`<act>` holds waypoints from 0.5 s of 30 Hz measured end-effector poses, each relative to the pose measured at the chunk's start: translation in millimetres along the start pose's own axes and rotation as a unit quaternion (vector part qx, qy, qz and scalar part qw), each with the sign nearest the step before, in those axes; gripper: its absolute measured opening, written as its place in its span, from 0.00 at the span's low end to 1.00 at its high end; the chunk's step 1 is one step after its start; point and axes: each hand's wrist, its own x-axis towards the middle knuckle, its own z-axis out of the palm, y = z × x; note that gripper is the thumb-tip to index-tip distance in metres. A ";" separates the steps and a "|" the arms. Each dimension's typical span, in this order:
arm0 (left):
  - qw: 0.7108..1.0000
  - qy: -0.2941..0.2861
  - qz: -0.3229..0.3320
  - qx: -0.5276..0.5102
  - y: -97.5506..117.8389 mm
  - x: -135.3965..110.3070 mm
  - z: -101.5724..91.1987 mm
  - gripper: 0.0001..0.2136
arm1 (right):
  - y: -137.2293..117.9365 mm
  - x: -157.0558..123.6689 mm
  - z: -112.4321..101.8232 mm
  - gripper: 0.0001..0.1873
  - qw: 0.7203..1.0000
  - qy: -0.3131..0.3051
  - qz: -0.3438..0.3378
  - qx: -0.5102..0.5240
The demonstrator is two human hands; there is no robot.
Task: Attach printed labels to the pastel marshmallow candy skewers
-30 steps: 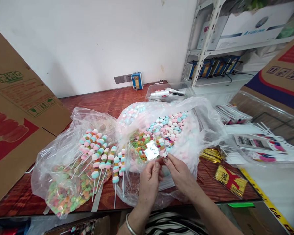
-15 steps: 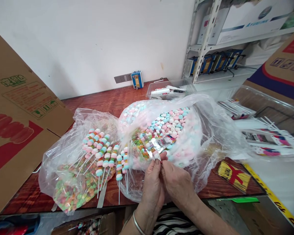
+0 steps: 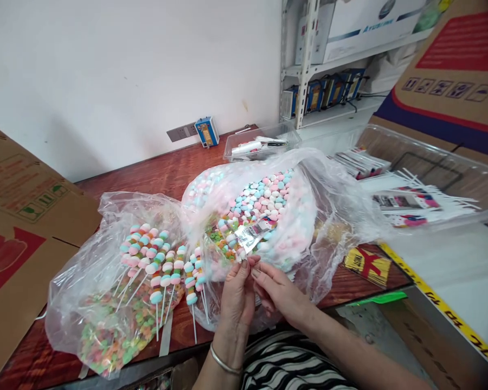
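My left hand (image 3: 236, 295) and my right hand (image 3: 278, 291) meet in front of me, both pinched on the lower end of a small clear printed packet (image 3: 251, 236) with a candy skewer inside. The packet leans up over a big plastic bag (image 3: 337, 206) full of pink, blue and white candies (image 3: 264, 197). To the left, several finished candy skewers (image 3: 158, 260) on white sticks lie on another open plastic bag (image 3: 73, 292) holding colourful ring candies (image 3: 106, 336).
A wooden table (image 3: 154, 173) carries everything. A cardboard box (image 3: 20, 227) stands at left. A clear tray (image 3: 260, 146) sits at the back, a clear bin of white sticks and packets (image 3: 415, 200) at right, gold twist ties (image 3: 368, 265) near the edge. Shelves (image 3: 309, 81) stand behind.
The packet with the skewer has tilted from upright to leaning right, and both hands have drawn closer together at its base. The camera has swung a little to the right.
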 end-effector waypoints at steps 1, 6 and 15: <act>1.000 0.009 0.013 -0.001 -1.0 -0.2 1.7 0.13 | 2.9 1.1 0.9 0.18 0.999 0.026 -0.014 0.019; 0.998 -0.053 -0.008 0.043 1.3 -2.6 2.0 0.13 | 3.0 2.2 -2.2 0.21 0.990 0.049 0.007 0.131; 0.989 -0.121 -0.064 0.055 6.7 -1.3 -8.8 0.14 | -9.6 -6.1 -11.7 0.19 0.980 -0.058 0.097 0.165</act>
